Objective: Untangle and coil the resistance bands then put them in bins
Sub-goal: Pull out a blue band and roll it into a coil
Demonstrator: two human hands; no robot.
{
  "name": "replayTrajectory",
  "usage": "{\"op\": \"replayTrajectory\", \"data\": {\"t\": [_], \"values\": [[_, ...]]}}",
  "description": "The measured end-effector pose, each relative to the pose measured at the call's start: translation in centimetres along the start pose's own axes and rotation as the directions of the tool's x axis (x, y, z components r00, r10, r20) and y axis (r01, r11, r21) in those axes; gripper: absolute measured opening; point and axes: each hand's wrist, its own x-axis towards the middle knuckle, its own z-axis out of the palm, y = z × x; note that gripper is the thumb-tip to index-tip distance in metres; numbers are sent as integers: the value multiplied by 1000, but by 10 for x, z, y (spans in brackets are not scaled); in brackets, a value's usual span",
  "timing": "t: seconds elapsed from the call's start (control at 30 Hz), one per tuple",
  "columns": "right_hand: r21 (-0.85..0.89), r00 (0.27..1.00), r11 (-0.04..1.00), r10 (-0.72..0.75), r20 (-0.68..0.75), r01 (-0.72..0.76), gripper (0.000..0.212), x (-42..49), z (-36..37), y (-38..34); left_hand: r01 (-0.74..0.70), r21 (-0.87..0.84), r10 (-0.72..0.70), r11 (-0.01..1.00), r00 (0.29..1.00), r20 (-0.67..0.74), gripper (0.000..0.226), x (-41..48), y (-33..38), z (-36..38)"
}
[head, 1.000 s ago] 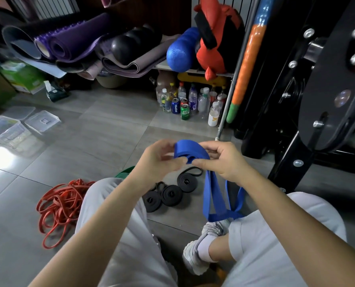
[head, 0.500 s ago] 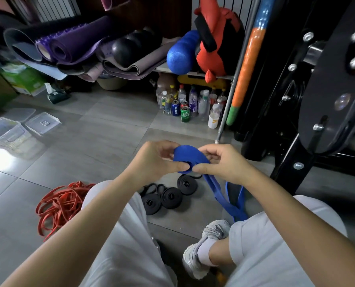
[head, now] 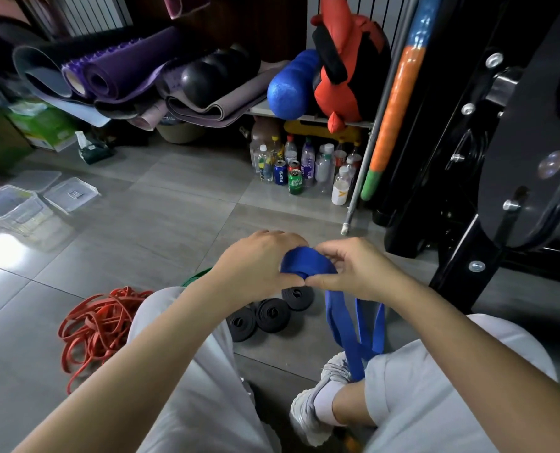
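Coiling step, mid-roll. Left hand (head: pixel 255 260) and right hand (head: pixel 354 270) both have their grip clamped on the blue band (head: pixel 304 260), held in the air in front of the person. The roll is pinched between thumbs and fingers, and the loose tail hangs down to the shoe (head: pixel 317 410). Three black coils (head: pixel 272 314) are done, on the floor (head: pixel 161 230) just below. Red bands (head: pixel 99 325) lie tangled on the left, with a green band (head: pixel 197 276) peeking out near them. Clear bins (head: pixel 10 207) are well apart, far left. Next, I'd judge: feed the tail in flat and keep tension so the roll doesn't spring open, then bin it.
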Motion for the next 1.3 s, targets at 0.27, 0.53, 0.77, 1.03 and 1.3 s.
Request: {"op": "replayTrajectory", "data": {"t": [0.27, 0.53, 0.77, 1.03, 1.3], "values": [[22, 998, 999, -27, -57, 28, 28, 6, -15, -11, 72, -512, -175, 856, 972, -155, 34, 2, -2, -11], [243, 978, 958, -108, -180, 151, 41, 23, -41, -24, -127, -976, -342, 175, 922, -181, 39, 13, 10, -3], [409, 946, 874, -148, -290, 262, 34, 37, -36, -28, -200, -950, -337, -238, 935, -113, 41, 27, 12, -3], [-23, 994, 995, -97, -49, 96, 27, 45, -34, -24, 15, -274, -84, 962, 966, -243, 59, 16, -7, -28], [-60, 998, 997, -46, -35, 44, 35, 40, -15, -17, 125, -256, -164, 959, 977, -139, 37, 13, -11, -18]]}}
